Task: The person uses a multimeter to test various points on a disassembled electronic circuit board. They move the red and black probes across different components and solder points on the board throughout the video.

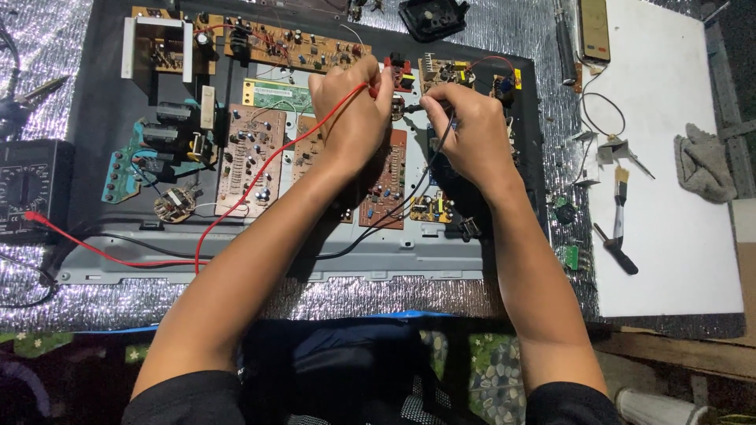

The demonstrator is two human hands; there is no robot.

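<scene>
Surface point(47, 47): covered in crinkled silver foil-like sheeting, shiny and quilted; bare strips of it run along the left side and the near edge.
Metal chassis panel point(260, 264): large, dark, flat, with a grey flanged rim along its near edge; it carries all the boards and fills the middle of the view.
White board point(677, 260): smooth matt rectangle at the right, mostly bare, the widest free room near the hands.
Forearms: both reach forward from the bottom edge, bare below black sleeves, converging over the panel's middle.
Multimeter point(27, 185): black boxy case with a round dial, at the left edge, apart from the panel.
Brown circuit boards point(252, 157): flat, studded with small upright parts, lying side by side under the forearms.
Grey cloth point(703, 165): crumpled, at the white board's far right edge.
Left hand point(350, 118): knuckles up, fingers curled and pinched round the red probe, tip pressed down among the parts.
Right hand point(465, 134): just beside the left, fingers clenched round the black probe, tip pointing left and down.
Brush point(620, 201): slim, dark handle, on the white board.
Red probe point(372, 89): thin; its red lead loops back to the multimeter.
Black probe point(415, 108): thin; its black lead trails toward the near rim.
</scene>
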